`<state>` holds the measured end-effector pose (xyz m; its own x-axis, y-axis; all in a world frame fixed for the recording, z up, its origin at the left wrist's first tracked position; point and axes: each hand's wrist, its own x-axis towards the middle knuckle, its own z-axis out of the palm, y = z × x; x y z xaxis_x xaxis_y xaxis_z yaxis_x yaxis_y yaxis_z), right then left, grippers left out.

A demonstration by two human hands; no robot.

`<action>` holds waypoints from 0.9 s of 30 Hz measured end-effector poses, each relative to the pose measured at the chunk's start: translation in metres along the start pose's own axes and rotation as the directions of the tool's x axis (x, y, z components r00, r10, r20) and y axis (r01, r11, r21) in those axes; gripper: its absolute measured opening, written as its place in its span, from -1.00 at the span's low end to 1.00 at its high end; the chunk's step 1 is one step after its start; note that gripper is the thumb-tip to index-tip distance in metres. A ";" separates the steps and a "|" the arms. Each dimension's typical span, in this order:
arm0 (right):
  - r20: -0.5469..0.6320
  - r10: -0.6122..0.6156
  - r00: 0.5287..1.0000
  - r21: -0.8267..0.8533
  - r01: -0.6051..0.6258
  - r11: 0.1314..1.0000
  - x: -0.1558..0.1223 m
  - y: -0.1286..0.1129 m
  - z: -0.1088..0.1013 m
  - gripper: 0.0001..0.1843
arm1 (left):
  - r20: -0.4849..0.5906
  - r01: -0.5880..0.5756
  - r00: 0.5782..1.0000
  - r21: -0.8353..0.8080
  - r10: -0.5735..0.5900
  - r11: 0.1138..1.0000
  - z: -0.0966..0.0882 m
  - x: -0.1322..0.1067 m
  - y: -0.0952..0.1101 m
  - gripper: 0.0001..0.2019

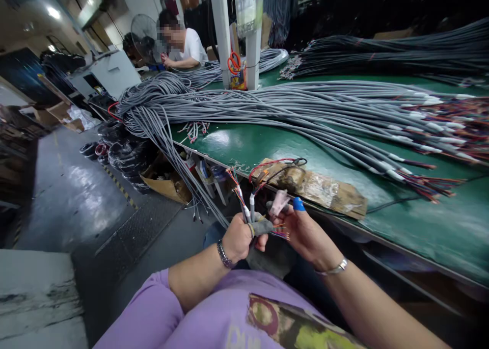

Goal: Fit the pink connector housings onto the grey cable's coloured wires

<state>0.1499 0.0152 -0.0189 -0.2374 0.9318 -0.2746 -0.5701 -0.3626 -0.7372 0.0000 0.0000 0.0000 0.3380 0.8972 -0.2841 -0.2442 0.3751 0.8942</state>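
Observation:
My left hand (239, 239) is closed in a fist around a few grey cables (248, 211) whose stripped ends fan out into coloured wires (235, 182) above it. My right hand (303, 232) sits just to the right, its fingers pinched on thin coloured wire ends (280, 232). Its forefinger wears a blue fingertip cover (298, 204), and worn grey covers sit on other fingers. Both hands hover in front of the green bench edge, over my lap.
A green workbench (260, 145) carries big bundles of grey cables (305, 109) with stripped coloured ends at the right. A taped brown block (324, 188) with red and black wires lies near the edge. Another person (183, 46) works at the far end. Cardboard boxes (164, 181) stand below.

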 end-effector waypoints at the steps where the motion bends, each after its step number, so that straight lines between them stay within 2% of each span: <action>1: 0.004 0.033 0.999 0.002 -0.033 0.999 -0.002 0.001 -0.005 -0.47 | 0.000 -0.007 1.000 0.005 0.007 1.000 -0.001 -0.002 -0.002 -0.55; 4: 0.058 0.122 0.991 -0.087 -0.117 0.989 -0.010 0.002 -0.019 -0.45 | 0.004 -0.024 1.000 0.038 0.024 0.999 -0.005 -0.009 -0.010 -0.55; 8: 0.148 0.178 0.973 -0.294 -0.128 0.947 -0.021 -0.005 -0.026 -0.40 | -0.022 -0.044 0.999 0.094 0.047 0.995 -0.010 -0.014 -0.018 -0.56; 11: 0.186 0.188 0.964 -0.426 -0.093 0.900 -0.025 -0.013 -0.021 -0.46 | -0.026 -0.049 0.998 0.119 0.053 0.992 -0.011 -0.014 -0.021 -0.55; 14: 0.232 0.156 0.960 -0.548 -0.004 0.837 -0.026 -0.019 -0.014 -0.55 | -0.024 -0.057 0.998 0.129 0.061 0.990 -0.011 -0.015 -0.022 -0.55; 19: 0.261 0.116 0.958 -0.633 0.079 0.770 -0.023 -0.022 -0.009 -0.62 | -0.027 -0.031 0.999 0.184 0.037 0.982 -0.011 -0.017 -0.021 -0.53; 21: 0.285 0.121 0.951 -0.653 0.100 0.751 -0.023 -0.023 -0.007 -0.64 | 0.025 0.000 1.000 0.225 -0.005 0.974 -0.013 -0.019 -0.019 -0.55; 23: 0.309 0.135 0.941 -0.687 0.123 0.716 -0.025 -0.026 -0.001 -0.65 | 0.127 0.050 0.988 0.291 -0.091 0.955 -0.014 -0.020 -0.017 -0.56; 25: 0.350 0.130 0.928 -0.725 0.180 0.665 -0.028 -0.028 0.006 -0.67 | 0.229 0.113 0.951 0.370 -0.208 0.922 -0.015 -0.021 -0.014 -0.58; 27: 0.408 0.118 0.905 -0.740 0.253 0.623 -0.031 -0.029 0.012 -0.69 | 0.278 0.168 0.911 0.423 -0.304 0.890 -0.015 -0.022 -0.012 -0.58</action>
<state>0.1647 -0.0033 0.0185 -0.6033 0.7932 -0.0834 0.1674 0.0237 -0.9856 -0.0185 -0.0209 -0.0099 0.6350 0.6387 -0.4346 0.2243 0.3859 0.8948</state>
